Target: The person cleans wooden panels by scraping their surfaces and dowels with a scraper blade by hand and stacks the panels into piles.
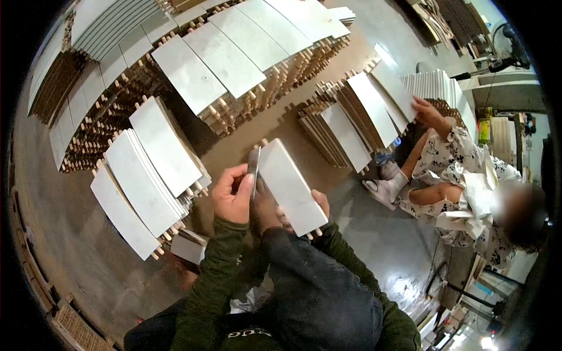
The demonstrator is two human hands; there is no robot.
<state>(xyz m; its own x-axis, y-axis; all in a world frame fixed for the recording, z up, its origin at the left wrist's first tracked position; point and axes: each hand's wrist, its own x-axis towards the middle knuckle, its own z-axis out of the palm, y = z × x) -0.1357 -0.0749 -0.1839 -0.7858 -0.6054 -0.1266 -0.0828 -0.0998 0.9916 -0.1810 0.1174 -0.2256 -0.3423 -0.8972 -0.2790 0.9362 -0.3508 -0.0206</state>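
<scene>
In front of my knees a white rectangular panel (293, 190) with wooden dowels sticking out of both short ends is held tilted. My right hand (319, 203) grips its right edge, fingers partly hidden behind it. Closed around a thin, flat, dark metal strip (255, 169) is my left hand (233, 193), just left of the panel. The strip stands edge-on beside the panel's left edge; I cannot tell whether the two touch, nor exactly what kind of tool it is.
Stacks of similar dowelled panels (143, 175) stand on the floor to my left. Larger stacks (234, 52) rise ahead. At right a seated person (456, 169) in a patterned garment reaches to another panel stack (374, 108). A smaller panel (187, 248) lies low near my left arm.
</scene>
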